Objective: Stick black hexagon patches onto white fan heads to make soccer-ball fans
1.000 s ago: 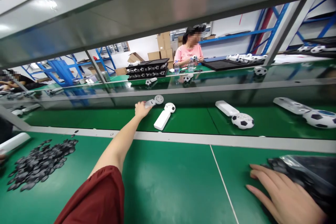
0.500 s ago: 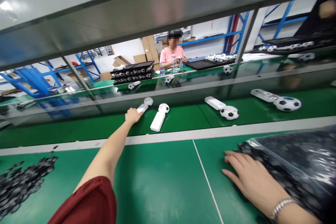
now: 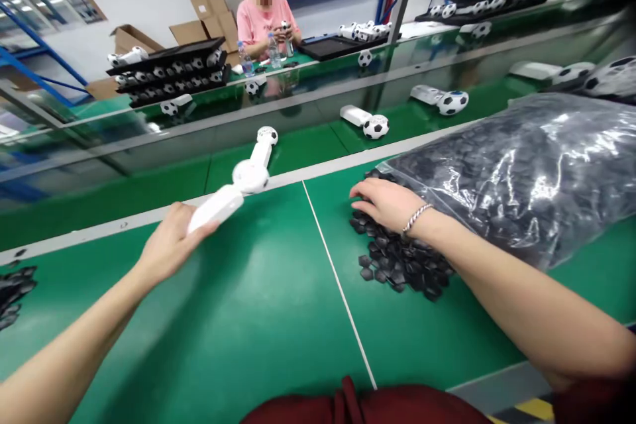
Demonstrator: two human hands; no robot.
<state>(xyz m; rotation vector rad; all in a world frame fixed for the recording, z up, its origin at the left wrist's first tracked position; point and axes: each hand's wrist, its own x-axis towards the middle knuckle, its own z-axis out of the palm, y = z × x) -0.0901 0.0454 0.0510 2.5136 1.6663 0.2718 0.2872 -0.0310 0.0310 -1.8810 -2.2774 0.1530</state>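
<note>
My left hand (image 3: 171,238) is closed around the handle of a white fan-like device (image 3: 218,207) with a football-patterned round head. It holds the device tilted above the near edge of the green belt, head pointing away to the right. Behind that head, a similar device (image 3: 261,154) lies on the belt, partly covered. My right hand (image 3: 390,202) rests over a pile of black pentagon-shaped pieces (image 3: 402,265), its fingers bent and slightly apart from the thumb. No piece shows in its fingers, though the fingertips' undersides are hidden.
A clear plastic bag (image 3: 527,165) full of black pieces lies beside my right forearm. More football-headed devices (image 3: 375,126) are spread along the belt. At far left is another black pile (image 3: 12,291). Across the belt, a person in pink (image 3: 265,20) sits near stacked black trays (image 3: 171,76).
My left hand has lifted a device off the belt and drawn it back towards me. My right hand's fingers have bent over the black pieces. The view has shifted.
</note>
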